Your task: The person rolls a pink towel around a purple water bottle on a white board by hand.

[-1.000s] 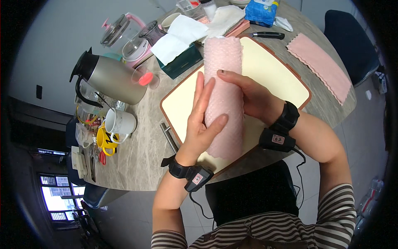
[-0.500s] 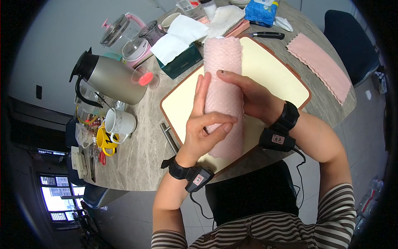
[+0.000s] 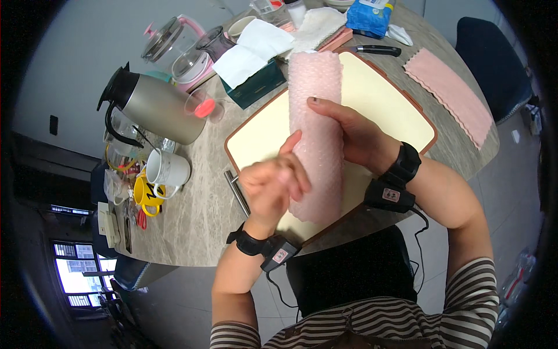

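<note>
A thick roll of pink textured cloth [image 3: 317,139] lies lengthwise over a cream cutting board [image 3: 378,87] with a brown rim. My right hand [image 3: 363,136] grips the roll along its right side, thumb on top and the other fingers hidden behind it. At the roll's lower left edge is my left hand [image 3: 274,183], its fingers partly curled and smeared by motion. Whether those fingers touch the cloth is unclear. Both wrists wear black straps with small cabled boxes.
To the left stand a steel jug [image 3: 160,107], a white mug [image 3: 168,173] and a yellow mug [image 3: 147,195]. A green tissue box [image 3: 256,84] is behind the board. A black-handled knife [image 3: 375,50] lies at its far edge, and a flat pink cloth [image 3: 447,96] at the right.
My left hand has come off the top of the roll, shifting slightly left and curling its fingers. My right hand keeps its hold, and the roll has barely moved.
</note>
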A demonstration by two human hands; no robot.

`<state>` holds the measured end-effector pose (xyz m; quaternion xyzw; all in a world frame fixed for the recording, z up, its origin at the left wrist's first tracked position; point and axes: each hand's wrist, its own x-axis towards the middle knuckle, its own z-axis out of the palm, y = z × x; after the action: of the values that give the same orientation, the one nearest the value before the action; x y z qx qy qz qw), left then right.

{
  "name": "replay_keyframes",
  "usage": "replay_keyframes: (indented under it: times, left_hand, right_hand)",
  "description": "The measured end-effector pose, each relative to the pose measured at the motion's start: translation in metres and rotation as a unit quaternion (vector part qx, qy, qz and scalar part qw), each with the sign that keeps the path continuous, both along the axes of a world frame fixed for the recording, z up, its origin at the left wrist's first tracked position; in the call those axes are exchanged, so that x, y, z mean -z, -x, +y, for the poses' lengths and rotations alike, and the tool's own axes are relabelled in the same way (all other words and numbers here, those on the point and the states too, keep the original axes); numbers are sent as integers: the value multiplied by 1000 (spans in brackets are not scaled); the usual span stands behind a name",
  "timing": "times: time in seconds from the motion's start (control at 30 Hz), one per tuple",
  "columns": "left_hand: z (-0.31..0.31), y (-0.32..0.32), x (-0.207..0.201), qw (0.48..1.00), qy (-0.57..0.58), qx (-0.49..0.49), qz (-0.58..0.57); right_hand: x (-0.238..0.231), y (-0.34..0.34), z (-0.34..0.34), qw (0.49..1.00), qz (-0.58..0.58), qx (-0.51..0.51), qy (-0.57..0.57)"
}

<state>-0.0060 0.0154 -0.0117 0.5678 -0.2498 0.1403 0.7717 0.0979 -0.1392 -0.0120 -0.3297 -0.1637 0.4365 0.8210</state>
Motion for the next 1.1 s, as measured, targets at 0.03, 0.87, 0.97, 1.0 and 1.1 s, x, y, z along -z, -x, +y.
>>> replay_keyframes:
  times: [0.03, 0.87, 0.97, 1.0, 1.1]
  left_hand:
    - [0, -1, 0, 1000, 0, -2, 0]
    - [-9, -14, 2, 962, 29, -74, 260]
    - [-8, -10, 0, 976, -90, -72, 182]
    - [-8, -10, -1, 972, -174, -70, 143]
    - [-10, -10, -2, 975, -115, -24, 189]
  right_hand:
    - [1, 0, 1, 1000, 6, -2, 4]
    - [2, 1, 1, 999, -2, 35, 38]
    - [-3, 4, 2, 999, -13, 25, 26]
    - [-3, 4, 2, 999, -13, 28, 26]
    - [-6, 5, 0, 999, -8, 32, 35]
